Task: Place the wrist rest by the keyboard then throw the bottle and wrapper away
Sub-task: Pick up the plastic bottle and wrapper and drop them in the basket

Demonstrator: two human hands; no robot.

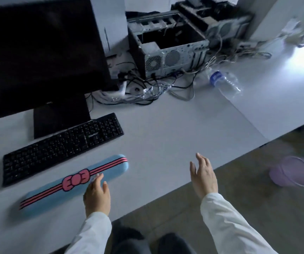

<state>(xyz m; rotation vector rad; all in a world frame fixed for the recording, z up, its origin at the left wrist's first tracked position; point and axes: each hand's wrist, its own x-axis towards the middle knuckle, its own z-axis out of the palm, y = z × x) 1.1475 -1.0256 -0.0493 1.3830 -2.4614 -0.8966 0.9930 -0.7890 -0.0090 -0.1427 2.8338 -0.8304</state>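
A blue wrist rest (pixel 52 192) with pink stripes and a pink bow lies on the white desk, just in front of the black keyboard (pixel 61 147) and parallel to it. My left hand (pixel 97 196) hovers over its near right part, fingers apart, holding nothing. My right hand (pixel 203 176) is open above the desk's front edge, well to the right of the rest. A clear plastic bottle (pixel 225 82) with a blue label lies on its side far back on the right. A crumpled clear wrapper (pixel 154 91) sits among the cables behind the keyboard.
A dark monitor (pixel 41 55) stands behind the keyboard. An open computer case (pixel 167 48) and tangled cables (pixel 182 83) fill the back of the desk (pixel 166 140). A purple bin (pixel 292 173) stands on the floor to the right, below the desk edge.
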